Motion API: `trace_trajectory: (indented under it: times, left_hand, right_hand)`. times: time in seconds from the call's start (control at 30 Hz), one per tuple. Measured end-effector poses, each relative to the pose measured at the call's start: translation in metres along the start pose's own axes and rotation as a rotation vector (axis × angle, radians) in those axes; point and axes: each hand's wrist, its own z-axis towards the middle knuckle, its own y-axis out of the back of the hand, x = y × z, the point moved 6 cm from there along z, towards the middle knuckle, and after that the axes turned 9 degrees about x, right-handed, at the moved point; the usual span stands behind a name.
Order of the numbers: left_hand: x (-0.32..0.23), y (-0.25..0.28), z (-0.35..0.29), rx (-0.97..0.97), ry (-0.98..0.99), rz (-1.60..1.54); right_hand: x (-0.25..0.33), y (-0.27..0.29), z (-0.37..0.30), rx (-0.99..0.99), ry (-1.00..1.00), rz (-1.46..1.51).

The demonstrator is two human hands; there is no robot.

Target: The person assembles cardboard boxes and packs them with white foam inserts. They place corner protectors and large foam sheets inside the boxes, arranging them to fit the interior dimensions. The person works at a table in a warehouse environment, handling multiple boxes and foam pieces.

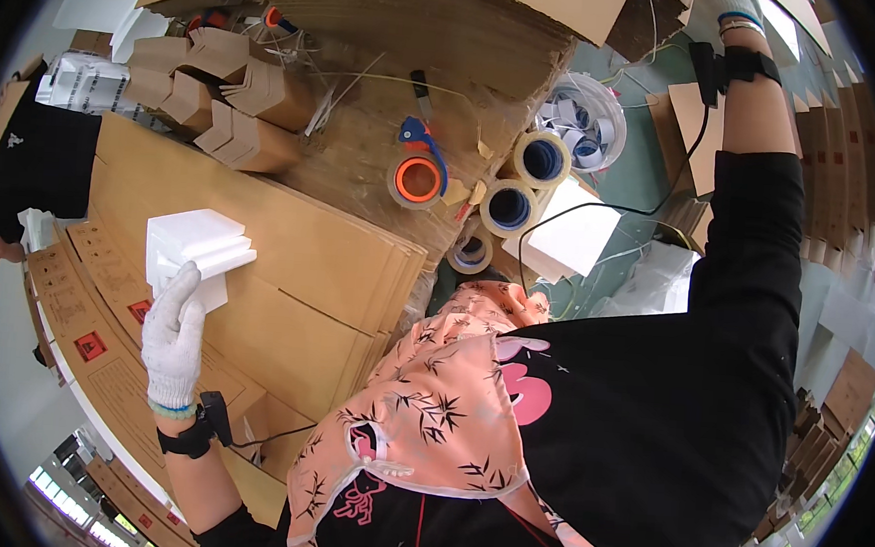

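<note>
My gloved L hand (172, 333), fingers near-straight, no clear grip, touches white foam pcs (196, 231) atop flat cartons (324, 247). R hand (724, 4): cut off, can't tell. Foam's stacked, I'd judge; cartons unfolded, tape dispenser (420, 162) aside.

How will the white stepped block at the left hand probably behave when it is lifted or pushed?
The white block looks like foam, so it is probably light for its size. Its thick body and straight edges suggest stiffness, though the narrow ledges might chip under pressure. Its flat faces make rolling across the cardboard unlikely.
</note>
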Motion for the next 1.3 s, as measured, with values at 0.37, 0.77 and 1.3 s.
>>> trace_trajectory:
  times: [0.37,0.77,1.3]
  left_hand:
    - [0.001,0.017,-0.052,-0.055,0.17,0.241]
    - [-0.017,0.02,-0.128,-0.136,0.232,0.177]
    - [0.105,0.052,-0.368,-1.24,-0.211,-1.221]
  right_hand:
    - [0.027,-0.006,-0.038,-0.591,-0.035,0.016]
    - [0.028,0.092,-0.135,-0.783,-0.047,-0.612]
    - [0.339,0.15,-0.294,0.479,0.582,2.163]
